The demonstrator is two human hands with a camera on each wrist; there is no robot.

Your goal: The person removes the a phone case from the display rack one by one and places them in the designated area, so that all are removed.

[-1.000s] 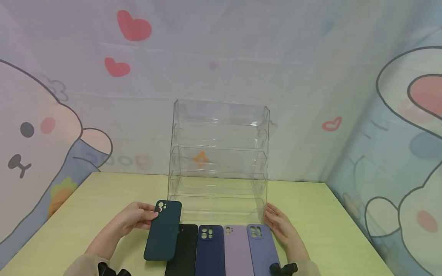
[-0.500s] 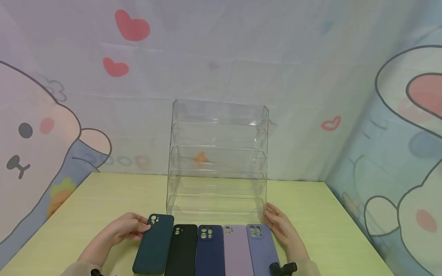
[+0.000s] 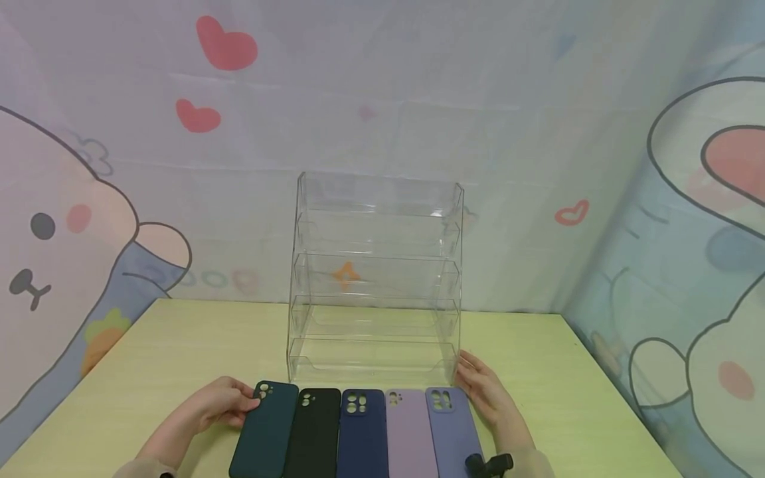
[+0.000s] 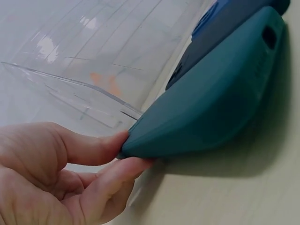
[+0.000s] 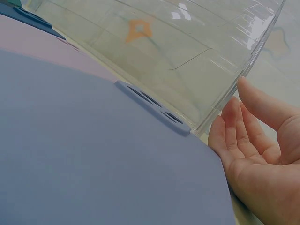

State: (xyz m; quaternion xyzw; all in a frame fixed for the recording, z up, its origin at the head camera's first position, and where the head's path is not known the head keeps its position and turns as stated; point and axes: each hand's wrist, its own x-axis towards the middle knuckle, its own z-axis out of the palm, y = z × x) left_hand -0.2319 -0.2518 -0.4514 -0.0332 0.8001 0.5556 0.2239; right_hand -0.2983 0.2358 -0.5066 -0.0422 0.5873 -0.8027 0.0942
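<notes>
A dark teal phone case (image 3: 265, 429) lies at the left end of a row of cases on the table. My left hand (image 3: 216, 403) pinches its top left corner; the left wrist view shows thumb and fingers (image 4: 108, 154) on the teal case (image 4: 211, 103). To its right lie a black case (image 3: 313, 431), a navy case (image 3: 361, 435), a lilac case (image 3: 409, 435) and a periwinkle case (image 3: 451, 431). My right hand (image 3: 481, 388) rests open beside the periwinkle case (image 5: 93, 154), its fingertips (image 5: 241, 101) at the corner of the clear acrylic rack (image 3: 376, 279).
The tiered acrylic rack (image 5: 187, 42) stands behind the row with bare shelves. A yellow-green table (image 3: 179, 338) stretches to both sides. A cartoon-printed curtain (image 3: 72, 219) closes the back and right side. A black clip (image 3: 490, 463) sits at my right wrist.
My left hand lowered the teal case from in front of the rack down to the table, left of the black case. The right hand stayed put.
</notes>
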